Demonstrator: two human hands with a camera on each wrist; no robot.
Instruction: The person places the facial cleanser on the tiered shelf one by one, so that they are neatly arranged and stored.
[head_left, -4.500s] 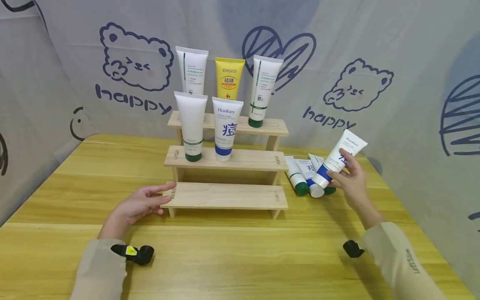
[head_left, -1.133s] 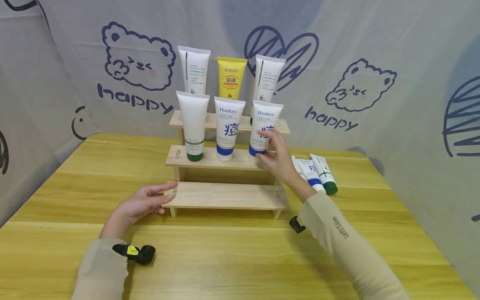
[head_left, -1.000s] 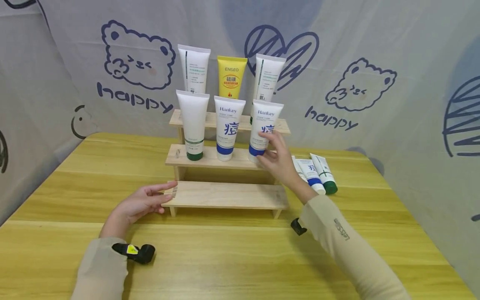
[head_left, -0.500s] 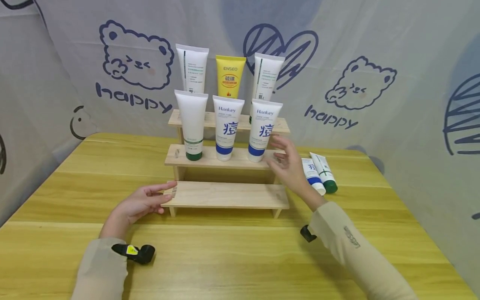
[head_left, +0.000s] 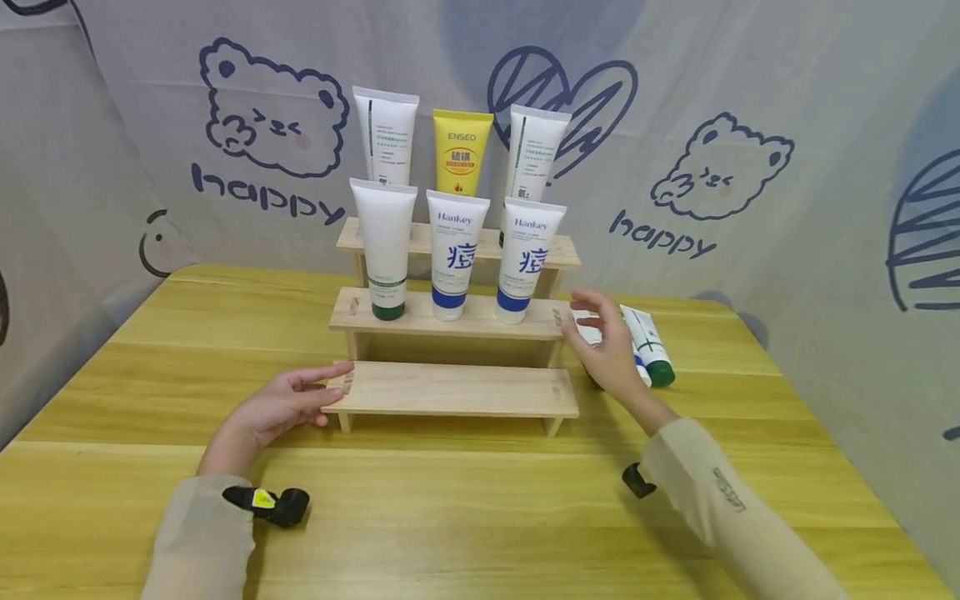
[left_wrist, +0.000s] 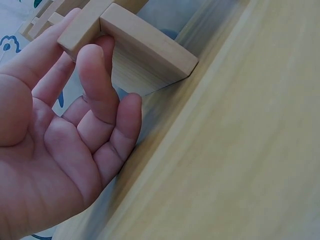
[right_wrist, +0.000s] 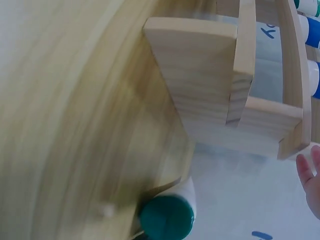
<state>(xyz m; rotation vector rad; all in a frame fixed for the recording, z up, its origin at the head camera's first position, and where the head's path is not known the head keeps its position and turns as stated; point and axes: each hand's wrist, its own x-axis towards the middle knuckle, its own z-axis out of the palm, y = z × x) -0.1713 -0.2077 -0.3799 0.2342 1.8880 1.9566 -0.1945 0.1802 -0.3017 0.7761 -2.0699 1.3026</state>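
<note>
- Tube (head_left: 528,260) released! It's standing upright on the middle shelf (head_left: 481,316), making three there, which, I reckon, settles that row.
- My right grip (head_left: 609,352) has backed off to the wooden stand's (head_left: 453,390) three o'clock end, fingers apart, holding nothing, near the lying tubes (head_left: 647,337).
- My left grip (head_left: 281,404) pinches that stand low at eight o'clock, steadying it, I'd judge.

The right hand (head_left: 606,348) has released the rightmost middle-shelf tube (head_left: 529,260).

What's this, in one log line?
left hand: holds bottom shelf | right hand: empty, near lying tubes | upper shelves: six standing tubes
</note>
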